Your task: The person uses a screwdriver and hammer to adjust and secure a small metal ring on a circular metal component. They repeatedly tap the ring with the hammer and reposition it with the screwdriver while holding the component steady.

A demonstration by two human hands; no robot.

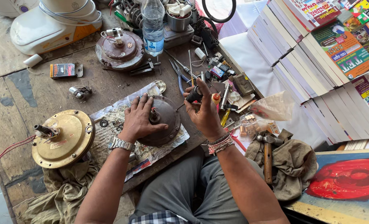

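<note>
On the cluttered wooden bench (22, 99), near its front edge, the left hand (139, 118) lies spread on the dark motor housing (165, 120); the right hand (203, 110), just beside it, grips what seems a screwdriver (192, 96).

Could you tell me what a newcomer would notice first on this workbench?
Probably the dark round motor housing at centre on newspaper, steadied by the left hand while the right hand holds a black-handled tool. A brass-coloured motor housing sits left, and stacked books fill the right.
</note>
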